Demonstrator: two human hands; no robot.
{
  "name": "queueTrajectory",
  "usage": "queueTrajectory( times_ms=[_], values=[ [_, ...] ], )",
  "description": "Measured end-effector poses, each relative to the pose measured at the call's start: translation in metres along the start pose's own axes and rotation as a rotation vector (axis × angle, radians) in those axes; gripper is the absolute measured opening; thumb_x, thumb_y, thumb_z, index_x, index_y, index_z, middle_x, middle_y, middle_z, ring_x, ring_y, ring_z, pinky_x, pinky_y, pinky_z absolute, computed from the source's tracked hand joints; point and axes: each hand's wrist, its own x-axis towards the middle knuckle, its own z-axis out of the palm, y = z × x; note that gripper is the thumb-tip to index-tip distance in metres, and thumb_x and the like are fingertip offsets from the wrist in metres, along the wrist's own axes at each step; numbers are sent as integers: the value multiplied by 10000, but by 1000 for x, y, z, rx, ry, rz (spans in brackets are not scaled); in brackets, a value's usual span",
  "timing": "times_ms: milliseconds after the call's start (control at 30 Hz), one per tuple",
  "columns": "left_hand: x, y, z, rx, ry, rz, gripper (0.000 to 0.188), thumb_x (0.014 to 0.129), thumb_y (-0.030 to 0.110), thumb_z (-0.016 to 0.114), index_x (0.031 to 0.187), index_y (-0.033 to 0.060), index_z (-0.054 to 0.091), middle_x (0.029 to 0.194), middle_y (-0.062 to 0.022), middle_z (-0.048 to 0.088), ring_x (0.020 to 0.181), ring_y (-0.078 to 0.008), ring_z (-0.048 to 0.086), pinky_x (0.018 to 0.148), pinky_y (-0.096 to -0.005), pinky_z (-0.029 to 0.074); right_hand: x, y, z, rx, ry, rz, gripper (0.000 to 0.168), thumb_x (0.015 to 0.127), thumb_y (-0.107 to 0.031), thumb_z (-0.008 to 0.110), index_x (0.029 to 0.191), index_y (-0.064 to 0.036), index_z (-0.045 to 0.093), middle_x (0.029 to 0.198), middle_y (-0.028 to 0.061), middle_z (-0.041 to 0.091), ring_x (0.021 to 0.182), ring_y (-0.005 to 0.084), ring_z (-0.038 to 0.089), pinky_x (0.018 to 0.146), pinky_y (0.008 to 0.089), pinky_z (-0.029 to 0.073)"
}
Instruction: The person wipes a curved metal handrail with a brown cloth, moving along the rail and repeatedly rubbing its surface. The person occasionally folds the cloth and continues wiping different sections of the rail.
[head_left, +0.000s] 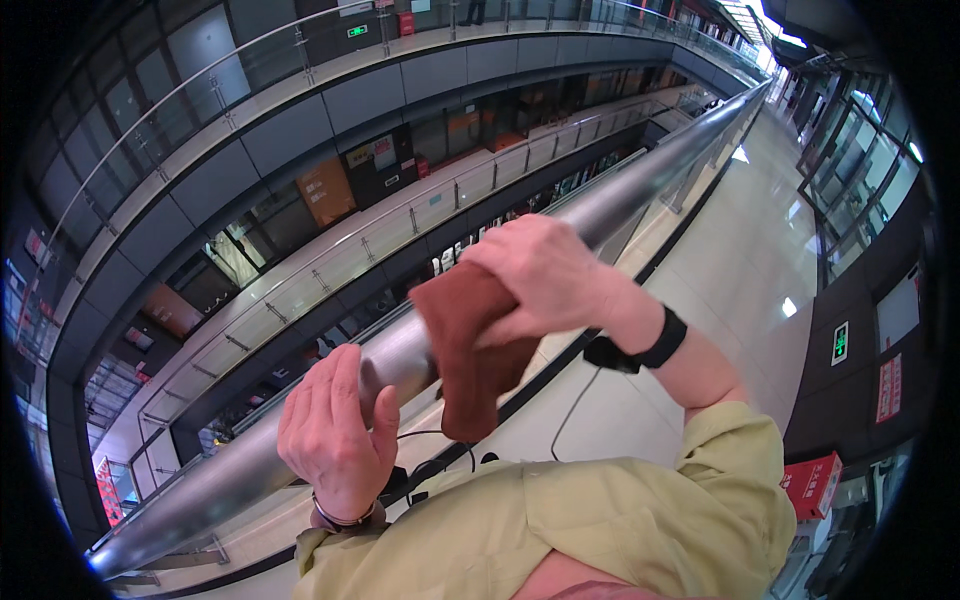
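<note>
A thick brushed-metal handrail (397, 352) runs diagonally from the lower left to the upper right. My left hand (337, 427) rests on top of it, fingers laid over the tube and thumb apart. Farther up the rail, my right hand (536, 277) grips a reddish-brown cloth (469, 330) and presses it on the rail. One part of the cloth drapes over the rail, and a folded end hangs on the near side. The fingertips of my right hand are partly hidden behind the rail and cloth.
Beyond the rail lies an open atrium with lower floors and glass balustrades (450, 199). A tiled walkway (720, 300) runs along the near side. A thin black cable (574, 420) lies on the floor. At the lower right stands a red box (810, 486).
</note>
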Motion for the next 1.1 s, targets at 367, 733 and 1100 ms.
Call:
queueTrajectory(
  times_ms=[367, 733, 1100],
  values=[
    [5, 11, 6, 6, 0, -64, 375, 961, 325, 617, 1094, -20, 673, 987, -158, 712, 887, -340, 697, 794, -410, 543, -33, 0, 48, -206, 528, -170, 610, 671, -251, 834, 1213, -101, 598, 1161, 93, 618, 1054, 297, 636, 961, 447, 494],
    [25, 66, 34, 82, 153, -136, 296, 954, 285, 599, 1037, 12, 678, 1076, -153, 698, 1012, -381, 651, 888, -458, 507, -122, 161, -19, -413, 516, 35, 697, 700, -269, 851, 1301, -129, 527, 1235, 88, 581, 1181, 276, 571, 1027, 429, 427],
    [137, 195, 140, -30, 7, 129, 282, 850, 168, 672, 1091, 26, 635, 1187, -138, 645, 1161, -393, 571, 1024, -507, 411, -121, 179, -24, -174, 528, -158, 520, 755, -244, 766, 1205, -67, 574, 1131, 126, 626, 1115, 304, 612, 1016, 438, 450]
  ],
)
